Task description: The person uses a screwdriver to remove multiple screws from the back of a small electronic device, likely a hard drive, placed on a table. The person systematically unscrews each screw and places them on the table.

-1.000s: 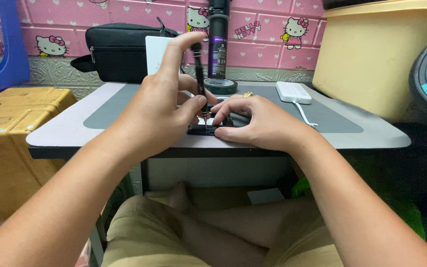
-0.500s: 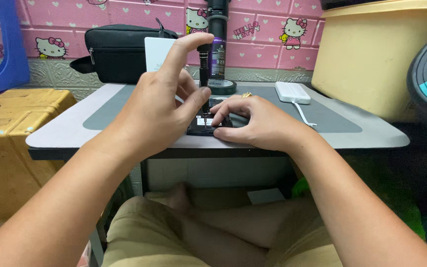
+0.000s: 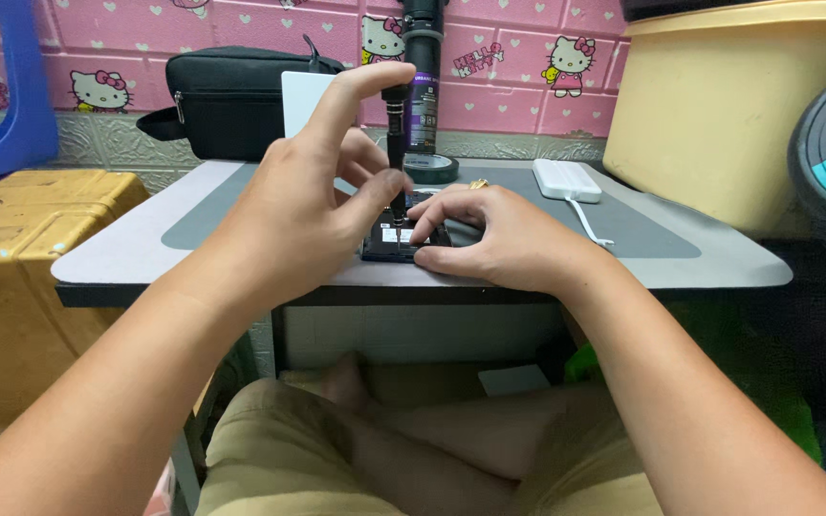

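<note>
Nearest, bare knees and khaki shorts (image 3: 356, 459) sit under the small table (image 3: 107, 263), whose grey mat (image 3: 642, 229) looks smooth and slightly soft. At its front edge lies a small dark device (image 3: 389, 247), opened flat, thin and rigid; judged light and fragile, best steadied by its edges rather than its exposed inside. The right hand (image 3: 499, 239) presses on it, fingers together and flat, pinning it down. The left hand (image 3: 308, 210) holds a slim black screwdriver (image 3: 396, 143) upright, tip on the device: forefinger capping the top, thumb and middle finger pinching the shaft. That tool seems stiff, light and slippery when twirled. Farther back sit a white power bank (image 3: 566, 179) with its cable, a black fabric pouch (image 3: 227, 100), a dark cylinder (image 3: 423, 86), a yellow plastic tub (image 3: 738, 105) and the pink tiled wall (image 3: 518, 57).
</note>
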